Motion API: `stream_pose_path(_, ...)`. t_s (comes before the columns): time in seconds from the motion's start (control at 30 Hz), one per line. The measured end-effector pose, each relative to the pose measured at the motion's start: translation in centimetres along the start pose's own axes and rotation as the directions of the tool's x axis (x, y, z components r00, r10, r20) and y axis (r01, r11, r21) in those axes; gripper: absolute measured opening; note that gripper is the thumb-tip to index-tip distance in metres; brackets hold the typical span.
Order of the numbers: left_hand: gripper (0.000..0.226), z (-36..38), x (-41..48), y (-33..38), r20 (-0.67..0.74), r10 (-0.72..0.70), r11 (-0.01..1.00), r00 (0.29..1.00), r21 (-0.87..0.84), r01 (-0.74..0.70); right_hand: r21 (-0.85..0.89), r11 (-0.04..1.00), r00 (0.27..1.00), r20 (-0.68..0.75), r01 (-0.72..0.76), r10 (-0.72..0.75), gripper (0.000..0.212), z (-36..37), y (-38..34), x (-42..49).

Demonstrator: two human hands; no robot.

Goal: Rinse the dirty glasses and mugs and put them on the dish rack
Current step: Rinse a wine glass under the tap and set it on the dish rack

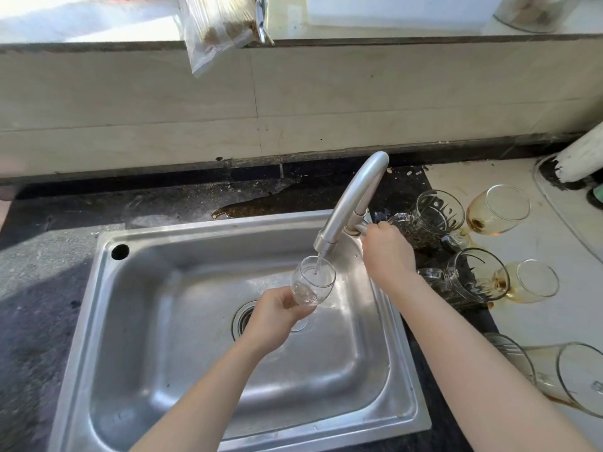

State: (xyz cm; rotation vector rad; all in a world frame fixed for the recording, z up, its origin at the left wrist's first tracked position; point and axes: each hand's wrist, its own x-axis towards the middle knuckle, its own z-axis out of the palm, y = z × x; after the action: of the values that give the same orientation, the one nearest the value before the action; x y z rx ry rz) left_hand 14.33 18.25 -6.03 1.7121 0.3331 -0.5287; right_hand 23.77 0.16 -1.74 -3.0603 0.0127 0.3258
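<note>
My left hand (275, 313) grips a clear stemmed glass (313, 282) by its bowl and stem over the steel sink (137, 353), tilted with its mouth under the spout. A thin stream of water falls from the curved faucet (354, 200) into the glass. My right hand (386, 252) is closed on the faucet handle at the tap's base. To the right stand and lie several dirty glasses: a patterned mug (430, 220), a second mug (473, 275), two amber-stained stemmed glasses (497, 212) (530, 282), and a large glass on its side (574, 380). No dish rack is in view.
A brown puddle (254, 207) lies on the dark counter behind the sink. A plastic bag (215, 31) hangs over the ledge above the tiled wall. A white pipe (584, 154) rises at the far right. The sink drain (243, 319) sits below my left hand.
</note>
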Motion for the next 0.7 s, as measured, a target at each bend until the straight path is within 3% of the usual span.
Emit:
stream_pose_path(0.23,0.004,-0.1,0.2,0.2,0.013,-0.009,0.999,1.0,0.031,0.008,0.029,1.0,0.997,0.071,0.012,-0.014,0.018,-2.0,0.1,1.4)
stream_pose_path(0.37,0.014,-0.4,0.0,0.3,0.019,-0.01,1.0,1.0,0.028,0.01,-0.078,0.996,0.993,0.116,0.038,-0.029,0.023,-2.9,0.0,2.2)
stream_pose_path(0.7,0.012,-1.2,-0.5,1.2,-0.001,-0.008,0.998,1.0,0.057,0.008,-0.289,0.953,0.994,0.093,0.086,-0.061,0.032,-3.2,-0.5,2.5)
